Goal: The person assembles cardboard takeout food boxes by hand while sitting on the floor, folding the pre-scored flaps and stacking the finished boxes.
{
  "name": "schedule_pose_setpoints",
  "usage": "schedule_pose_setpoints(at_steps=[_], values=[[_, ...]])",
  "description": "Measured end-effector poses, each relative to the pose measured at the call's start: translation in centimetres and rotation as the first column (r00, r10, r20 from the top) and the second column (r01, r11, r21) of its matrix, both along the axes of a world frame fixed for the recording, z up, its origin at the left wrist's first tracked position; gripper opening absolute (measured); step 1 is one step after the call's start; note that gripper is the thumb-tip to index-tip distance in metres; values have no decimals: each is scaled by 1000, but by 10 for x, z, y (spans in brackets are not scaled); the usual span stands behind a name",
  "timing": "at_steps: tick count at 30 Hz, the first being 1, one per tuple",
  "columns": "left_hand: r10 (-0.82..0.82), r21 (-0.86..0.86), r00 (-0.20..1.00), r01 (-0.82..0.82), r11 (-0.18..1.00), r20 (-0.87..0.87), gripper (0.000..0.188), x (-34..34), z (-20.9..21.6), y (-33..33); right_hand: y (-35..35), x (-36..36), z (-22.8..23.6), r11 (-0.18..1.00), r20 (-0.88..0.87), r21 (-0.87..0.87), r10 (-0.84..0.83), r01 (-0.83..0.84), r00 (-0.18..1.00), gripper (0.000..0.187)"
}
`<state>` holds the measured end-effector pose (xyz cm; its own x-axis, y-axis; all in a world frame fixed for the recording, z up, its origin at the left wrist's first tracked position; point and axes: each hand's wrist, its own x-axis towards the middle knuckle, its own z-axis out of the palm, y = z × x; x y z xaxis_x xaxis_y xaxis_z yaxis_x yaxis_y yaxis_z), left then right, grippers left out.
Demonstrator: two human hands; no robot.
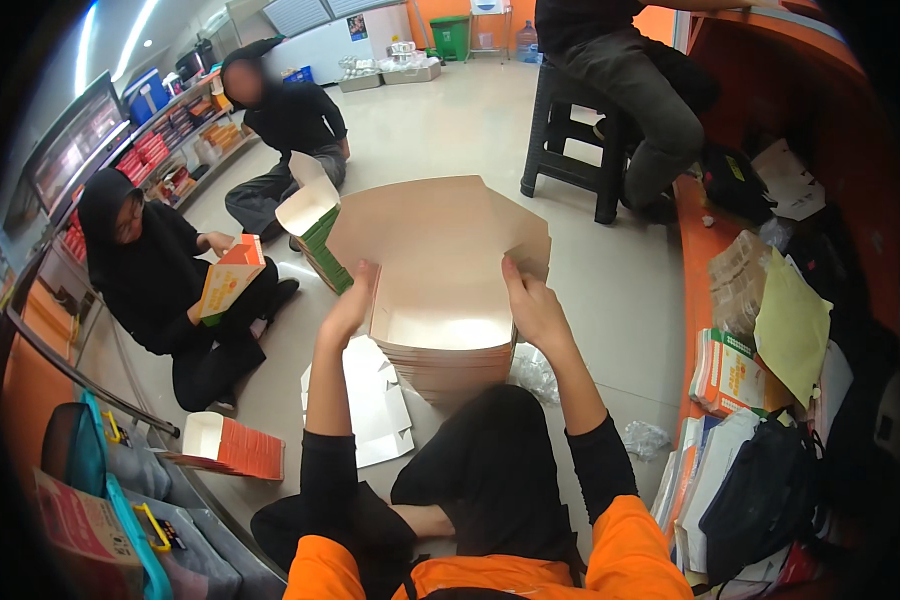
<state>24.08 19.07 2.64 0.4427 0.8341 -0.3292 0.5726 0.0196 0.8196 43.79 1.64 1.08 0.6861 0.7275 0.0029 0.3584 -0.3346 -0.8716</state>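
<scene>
In front of my crossed legs, a brown paperboard food box (430, 235) has its wide lid flap raised on the far side. It rests on a tall stack of nested boxes (445, 372). My left hand (348, 300) grips the box's left side, thumb on the inner face. At the opposite side my right hand (535, 308) holds it the same way, thumb up near the side flap. The fingers of both hands are mostly hidden behind the board. Flat white box blanks (370, 405) lie on the floor beside my left forearm.
A green box stack (320, 240) stands beyond my left hand, a red one (240, 447) at lower left. At left a co-worker holds an orange-and-yellow box (233, 282); another sits behind. Crumpled plastic (645, 438) lies right, near a cluttered orange shelf (692, 290). Someone sits on a black stool (570, 150).
</scene>
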Motion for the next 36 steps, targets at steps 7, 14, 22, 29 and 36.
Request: schedule_pose_setpoints(at_steps=[7,14,22,29,36], values=[[-148,144,971,122,982,188,84,15,-38,16,6,3,2,994,60,-98,-34,40,998,69],[-81,169,993,64,983,90,84,10,-43,21,5,-1,0,996,105,-64,-48,55,993,61],[-24,255,998,11,967,51,81,16,-45,16,6,3,-6,995,144,-39,-85,91,986,53],[-11,326,999,-3,945,40,82,17,-57,25,8,1,-7,993,144,-32,-104,109,984,52],[-63,11,984,62,998,164,78,-10,-57,29,0,7,-27,990,39,92,-112,108,993,58]])
